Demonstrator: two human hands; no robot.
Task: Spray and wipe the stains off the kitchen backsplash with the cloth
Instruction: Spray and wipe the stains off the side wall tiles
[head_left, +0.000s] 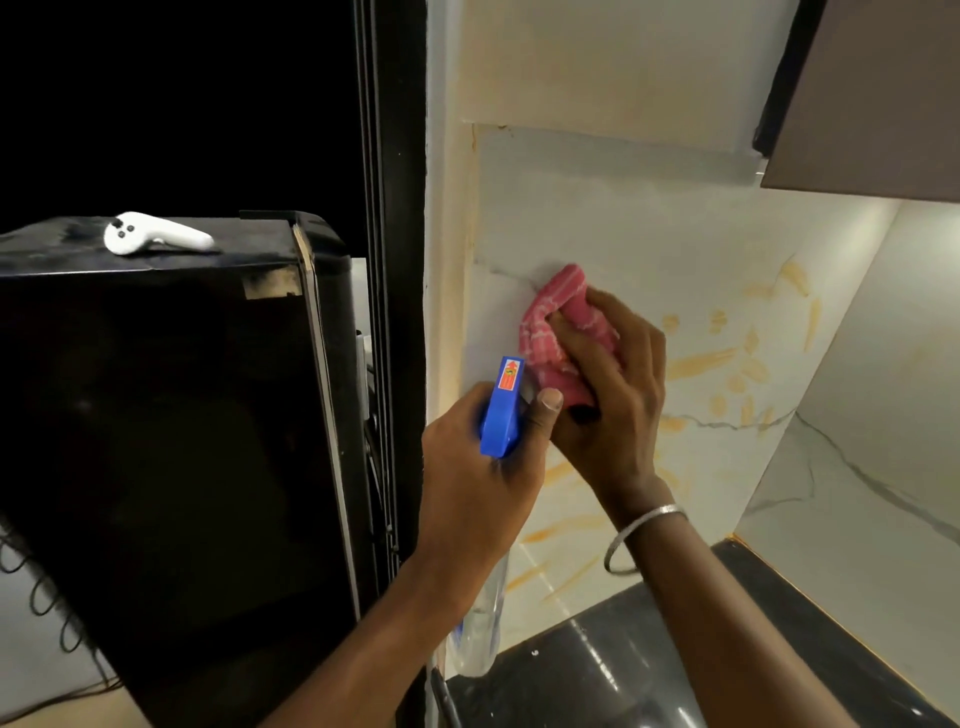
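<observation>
Head view has the pink checked cloth (558, 332) bunched up in the right hand (608, 395), fingers curled round it and pressing it flat onto the white marble-look backsplash (649, 234), near the panel's left edge. The left hand (478, 467) sits just below and to the left of that, nearly touching it, and grips the spray bottle (501, 410) by the neck with its blue trigger head poking up between the fingers. The clear body hangs down under the wrist. On top of the blue head there's a red and orange sticker with an arrow on it, but the print is too small to read, so no brand from me. Orange streaky stains (701, 358) spread right of the cloth hand and down below it toward the glossy black countertop (623, 665). A thin metal bangle (644, 525) sits on the right wrist. Up and to the right of the hands a brown wall cabinet (872, 93) overhangs, and the backsplash turns a corner onto a side wall (883, 389) further right. Left of the spray hand it's tight: a dark vertical frame, then a tall black appliance (156, 415) with a white game controller (156, 240) lying on top.
</observation>
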